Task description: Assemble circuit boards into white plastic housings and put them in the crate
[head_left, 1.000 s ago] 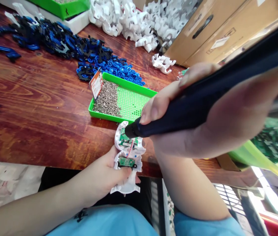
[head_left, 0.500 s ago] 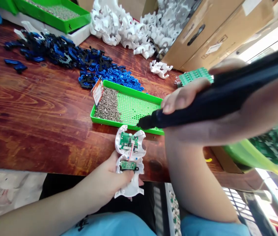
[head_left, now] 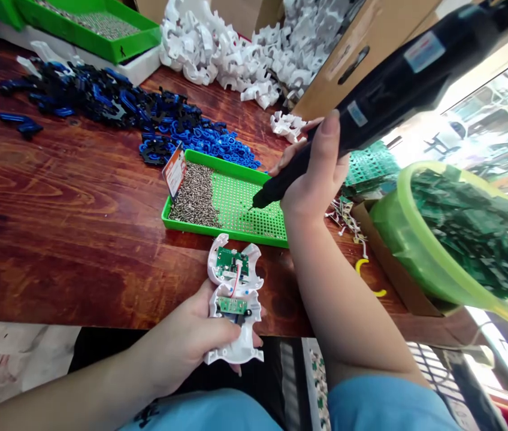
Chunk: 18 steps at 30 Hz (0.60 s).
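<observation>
My left hand [head_left: 211,329] grips a white plastic housing [head_left: 238,347] at the table's front edge, thumb across its lower part. Two green circuit boards [head_left: 232,261] sit inside the housing, joined by a red and white wire. In my right hand [head_left: 317,167] is a black electric screwdriver [head_left: 371,90], fingers wrapped round its front part. Its thin bit points down over the perforated floor of a green tray [head_left: 224,233]. Whether the bit touches a hole, I cannot tell. Small metal screws [head_left: 193,197] are heaped in the tray's left end, beside an upright card [head_left: 174,172].
Blue and black plastic parts [head_left: 114,99] lie behind the tray, with white shells [head_left: 222,48] piled farther back. Cardboard boxes [head_left: 326,78] stand at the back right. A yellow-green tub [head_left: 389,221] of green boards is on the right. Another green tray [head_left: 123,45] sits back left.
My right hand has turned and moved left and up, swinging the screwdriver steeper, its bit now over the tray's holes. My left hand keeps the housing nearly where it was.
</observation>
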{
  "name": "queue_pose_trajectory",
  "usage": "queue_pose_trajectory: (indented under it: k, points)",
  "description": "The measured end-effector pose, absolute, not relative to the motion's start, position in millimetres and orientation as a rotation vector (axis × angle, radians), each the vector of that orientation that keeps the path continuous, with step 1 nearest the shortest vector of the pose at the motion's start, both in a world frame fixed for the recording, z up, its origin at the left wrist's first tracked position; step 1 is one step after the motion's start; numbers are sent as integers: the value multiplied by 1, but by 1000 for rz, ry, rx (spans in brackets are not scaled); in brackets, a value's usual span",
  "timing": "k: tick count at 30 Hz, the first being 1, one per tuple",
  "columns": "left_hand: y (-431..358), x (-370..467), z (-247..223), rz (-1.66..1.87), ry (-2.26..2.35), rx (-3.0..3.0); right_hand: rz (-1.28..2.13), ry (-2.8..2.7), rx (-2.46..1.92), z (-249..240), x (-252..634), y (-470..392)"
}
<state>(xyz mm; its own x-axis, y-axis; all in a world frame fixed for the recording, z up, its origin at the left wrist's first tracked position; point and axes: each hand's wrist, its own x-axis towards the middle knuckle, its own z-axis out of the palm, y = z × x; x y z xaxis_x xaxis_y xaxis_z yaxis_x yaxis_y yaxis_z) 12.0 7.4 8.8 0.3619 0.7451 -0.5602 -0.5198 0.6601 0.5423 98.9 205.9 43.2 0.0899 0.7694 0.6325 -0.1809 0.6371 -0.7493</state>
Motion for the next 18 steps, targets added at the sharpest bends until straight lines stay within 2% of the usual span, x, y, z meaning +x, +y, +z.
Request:
queue_pose_trajectory:
  k: [18]
  points:
    - [8,12,6,835,870,301,716,-1236,-501,47,95,201]
